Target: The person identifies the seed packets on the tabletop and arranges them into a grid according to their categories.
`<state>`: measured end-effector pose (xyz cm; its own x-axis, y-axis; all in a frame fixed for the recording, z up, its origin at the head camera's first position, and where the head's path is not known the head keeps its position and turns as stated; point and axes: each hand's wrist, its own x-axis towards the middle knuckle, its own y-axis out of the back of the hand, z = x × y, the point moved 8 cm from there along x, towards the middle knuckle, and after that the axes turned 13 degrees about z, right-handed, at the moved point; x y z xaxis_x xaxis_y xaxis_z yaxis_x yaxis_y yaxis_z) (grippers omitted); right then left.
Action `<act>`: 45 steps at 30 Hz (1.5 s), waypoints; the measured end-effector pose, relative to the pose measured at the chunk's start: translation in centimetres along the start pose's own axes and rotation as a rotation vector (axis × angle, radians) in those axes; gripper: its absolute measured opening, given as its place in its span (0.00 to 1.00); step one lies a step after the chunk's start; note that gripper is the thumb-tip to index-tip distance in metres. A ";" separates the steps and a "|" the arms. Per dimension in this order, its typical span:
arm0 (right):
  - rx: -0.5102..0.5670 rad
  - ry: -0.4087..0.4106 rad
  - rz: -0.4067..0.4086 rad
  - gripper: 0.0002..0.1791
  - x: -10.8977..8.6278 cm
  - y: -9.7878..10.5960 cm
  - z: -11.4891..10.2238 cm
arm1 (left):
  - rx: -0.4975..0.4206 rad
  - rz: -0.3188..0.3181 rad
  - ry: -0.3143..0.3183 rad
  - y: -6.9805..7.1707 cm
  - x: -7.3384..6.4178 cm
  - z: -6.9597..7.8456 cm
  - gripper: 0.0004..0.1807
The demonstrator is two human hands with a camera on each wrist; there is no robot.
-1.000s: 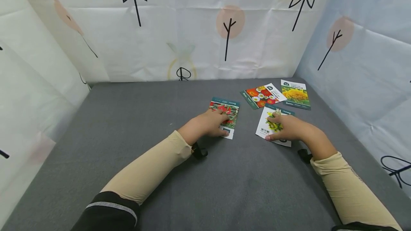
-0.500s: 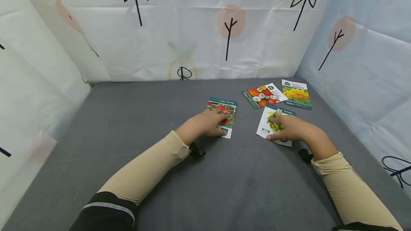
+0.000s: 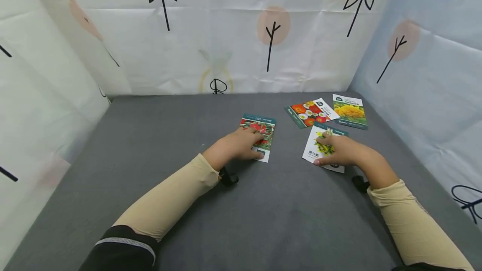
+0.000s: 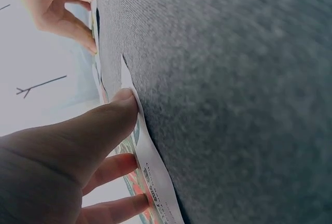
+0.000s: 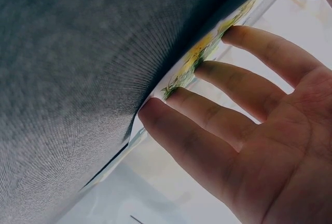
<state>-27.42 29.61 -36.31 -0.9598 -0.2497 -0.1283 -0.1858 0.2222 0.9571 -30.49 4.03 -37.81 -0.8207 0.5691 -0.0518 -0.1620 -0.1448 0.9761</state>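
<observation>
Several flower-printed paper packets, like seed packets, lie on grey cloth. My left hand (image 3: 238,144) rests its thumb and fingertips on a red-flowered packet (image 3: 269,134) near the middle. In the left wrist view, the thumb presses the white end of this packet (image 4: 158,180), and the fingers are spread over its picture. To the right, my right hand (image 3: 344,150) touches a white packet with yellow blossoms (image 3: 311,149). Its fingertips press down on the packet (image 5: 194,58) in the right wrist view, fingers fairly straight and apart. The palm covers part of that packet in the head view.
Behind the right hand lies a packet with orange, red and white flowers (image 3: 308,114). Next to it, toward the far right corner, is one with a large yellow bloom (image 3: 350,112). White printed fabric walls (image 3: 233,53) enclose the grey table (image 3: 180,124) at back and sides.
My left hand has slid the red-flowered packet a little to the left. The right hand and its packet have stayed almost where they were; the head view has shifted slightly.
</observation>
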 end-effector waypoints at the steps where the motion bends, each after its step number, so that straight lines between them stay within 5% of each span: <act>1: -0.004 0.005 0.000 0.52 0.1 0.0 0.0 | -0.002 0.005 -0.001 0.1 -0.1 -0.2 0.40; 15: -0.014 0.028 -0.013 0.54 0.8 0.1 0.0 | -0.004 0.009 0.035 0.4 -0.3 -2.1 0.40; 45: -0.014 0.029 -0.005 0.54 0.7 0.0 0.3 | 0.012 0.029 0.043 0.4 -1.0 -2.8 0.39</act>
<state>-28.15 29.76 -36.50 -0.9522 -0.2784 -0.1257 -0.1876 0.2081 0.9599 -31.26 1.11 -37.99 -0.8480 0.5290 -0.0320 -0.1311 -0.1509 0.9798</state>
